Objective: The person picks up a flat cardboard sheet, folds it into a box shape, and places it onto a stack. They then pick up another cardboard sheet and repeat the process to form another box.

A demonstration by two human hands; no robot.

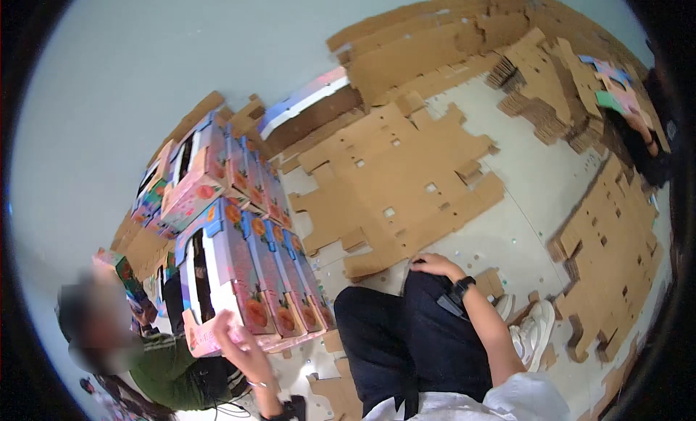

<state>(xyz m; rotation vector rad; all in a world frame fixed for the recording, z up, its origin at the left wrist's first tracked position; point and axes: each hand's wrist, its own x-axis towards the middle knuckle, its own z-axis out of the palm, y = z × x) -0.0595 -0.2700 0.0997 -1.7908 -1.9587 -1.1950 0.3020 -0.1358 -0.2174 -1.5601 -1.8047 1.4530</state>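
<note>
Pink and blue printed boxes (254, 276) stand in a row at the left, with more of the same boxes (210, 160) behind them. My left hand (243, 352) is at the lower front corner of the nearest box, its fingers apart and touching the printed side. On my raised knee, in dark trousers, lies my right hand (436, 265) with its fingers spread and nothing in it. A dark band is around that wrist.
Flattened brown cardboard (406, 167) lies on the pale floor ahead, and more cardboard sheets (609, 240) are at the right. A co-worker in green (163, 374) sits at the lower left. Another person's hand (638, 124) is near a printed sheet at the upper right.
</note>
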